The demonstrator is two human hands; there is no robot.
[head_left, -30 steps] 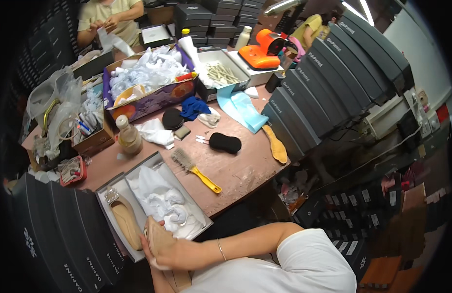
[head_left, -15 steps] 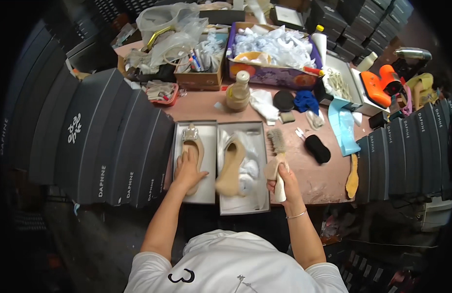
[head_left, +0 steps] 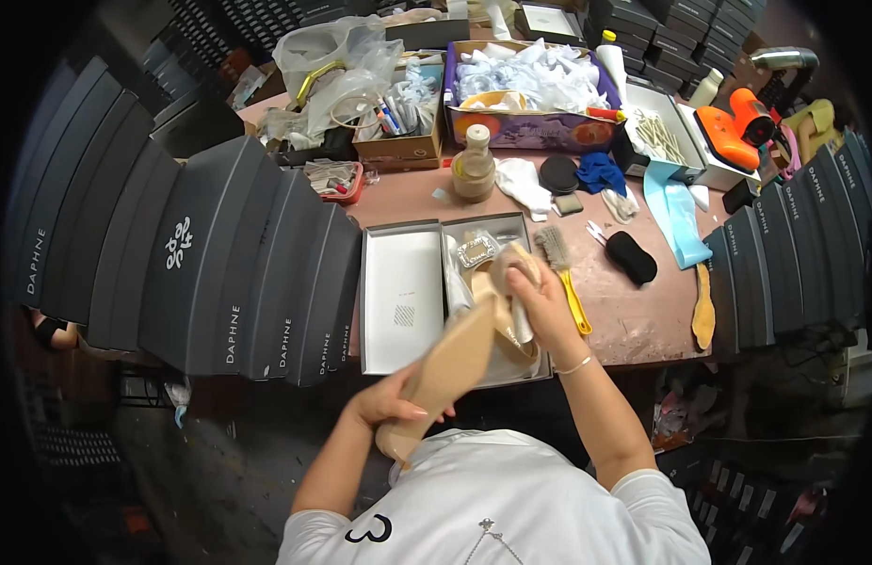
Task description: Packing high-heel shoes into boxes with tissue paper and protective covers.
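The left hand (head_left: 398,400) grips a beige flat-soled shoe (head_left: 460,358), sole showing; the right hand (head_left: 540,292) holds a pale crumpled cloth (head_left: 511,260); a beige silver-buckled shoe (head_left: 483,281) lies in the open grey cardboard box (head_left: 535,373); work looks partway, one shoe boxed, the other not yet.

The left hand (head_left: 391,399) grips close to the torso (head_left: 474,499), its thumb (head_left: 407,411) on top; the right hand (head_left: 549,306), clasped too, is farther forward, its forearm (head_left: 605,414) slanting inward
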